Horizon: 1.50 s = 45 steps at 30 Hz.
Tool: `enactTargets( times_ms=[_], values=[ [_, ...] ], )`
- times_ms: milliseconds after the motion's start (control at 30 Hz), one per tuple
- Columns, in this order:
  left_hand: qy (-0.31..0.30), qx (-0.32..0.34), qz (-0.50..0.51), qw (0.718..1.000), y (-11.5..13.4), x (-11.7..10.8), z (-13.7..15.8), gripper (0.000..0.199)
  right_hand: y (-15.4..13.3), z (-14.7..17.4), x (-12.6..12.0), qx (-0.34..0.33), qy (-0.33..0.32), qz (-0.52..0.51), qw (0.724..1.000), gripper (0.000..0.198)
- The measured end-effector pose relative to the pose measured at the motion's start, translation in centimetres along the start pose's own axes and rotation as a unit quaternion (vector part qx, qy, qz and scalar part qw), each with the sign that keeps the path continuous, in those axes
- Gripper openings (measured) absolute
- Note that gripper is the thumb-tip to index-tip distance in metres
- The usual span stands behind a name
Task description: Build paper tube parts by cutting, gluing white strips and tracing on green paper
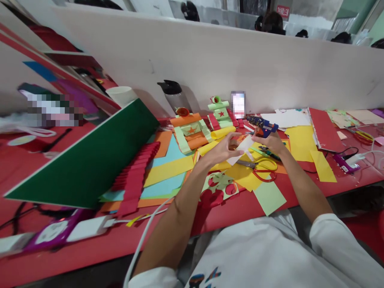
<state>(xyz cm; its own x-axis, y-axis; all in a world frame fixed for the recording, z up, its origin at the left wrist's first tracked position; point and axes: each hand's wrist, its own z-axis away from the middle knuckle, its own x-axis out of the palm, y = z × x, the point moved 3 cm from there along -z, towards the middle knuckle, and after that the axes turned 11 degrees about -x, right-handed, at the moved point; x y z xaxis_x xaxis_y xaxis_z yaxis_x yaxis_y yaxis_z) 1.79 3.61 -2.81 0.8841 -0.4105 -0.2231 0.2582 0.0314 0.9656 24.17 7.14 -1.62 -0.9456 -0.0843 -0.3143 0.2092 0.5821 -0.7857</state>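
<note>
My right hand (271, 143) is wrapped round a dark blue glue gun (265, 127), whose tip points left. My left hand (222, 151), fingers curved, holds a small white piece of paper (244, 149) in front of the glue gun. Beneath my hands lie yellow-and-red-handled scissors (265, 165) and dark pliers (268, 152) on yellow paper sheets (244, 176). A green sheet with cut-out holes (220, 185) is nearer my body. Beyond my left hand stand two paper figures: an orange-and-green one (190, 130) and a green-and-red one (220, 112), each with a star.
A green board (90, 156) leans at the left beside pleated red paper (135, 176). A bottle (174, 94) and a lit phone (238, 105) stand by the white partition (204, 60). Purple power strips (345, 163) with cables lie on the red table (234, 212).
</note>
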Motion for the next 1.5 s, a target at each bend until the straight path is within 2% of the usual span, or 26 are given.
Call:
enactTargets(
  times_ms=[167, 400, 500, 633, 700, 767, 867, 1000, 1500],
  values=[
    [-0.009, -0.009, 0.002, 1.0, 0.3, 0.3, 0.3, 0.071, -0.1, 0.2, 0.1, 0.015, -0.01, -0.003, 1.0, 0.034],
    [0.023, -0.018, 0.007, 1.0, 0.0, -0.1, 0.0, 0.068, 0.5, 0.0, 0.2, 0.0, 0.002, -0.023, 1.0, 0.039],
    [0.068, -0.011, 0.064, 0.996, -0.3, -0.9, -0.5, 0.069, 1.0, -0.4, -0.1, 0.005, 0.063, -0.097, 0.993, 0.05],
    [0.135, 0.001, 0.166, 0.977, -0.7, -2.1, -1.0, 0.074, 1.4, -1.0, -1.3, 0.01, 0.141, -0.167, 0.976, 0.063],
    [0.156, 0.008, 0.212, 0.965, -0.9, -2.3, -1.3, 0.075, 1.4, -1.1, -1.9, 0.019, 0.14, -0.181, 0.973, 0.066],
    [0.168, 0.011, 0.249, 0.954, -1.1, -2.4, -1.4, 0.074, 1.3, -1.0, -2.1, 0.032, 0.107, -0.185, 0.976, 0.066],
    [0.163, 0.012, 0.277, 0.947, -1.2, -2.2, -1.5, 0.073, 0.9, -0.6, -1.9, 0.035, 0.059, -0.169, 0.983, 0.063],
    [0.136, -0.004, 0.284, 0.949, -1.1, -1.8, -1.4, 0.072, 0.2, -0.1, -1.0, 0.041, 0.034, -0.134, 0.99, 0.063],
    [0.098, -0.02, 0.251, 0.963, -0.6, -1.2, -1.0, 0.073, 0.7, 0.3, -0.3, 0.063, 0.055, -0.033, 0.996, 0.066]
  ],
)
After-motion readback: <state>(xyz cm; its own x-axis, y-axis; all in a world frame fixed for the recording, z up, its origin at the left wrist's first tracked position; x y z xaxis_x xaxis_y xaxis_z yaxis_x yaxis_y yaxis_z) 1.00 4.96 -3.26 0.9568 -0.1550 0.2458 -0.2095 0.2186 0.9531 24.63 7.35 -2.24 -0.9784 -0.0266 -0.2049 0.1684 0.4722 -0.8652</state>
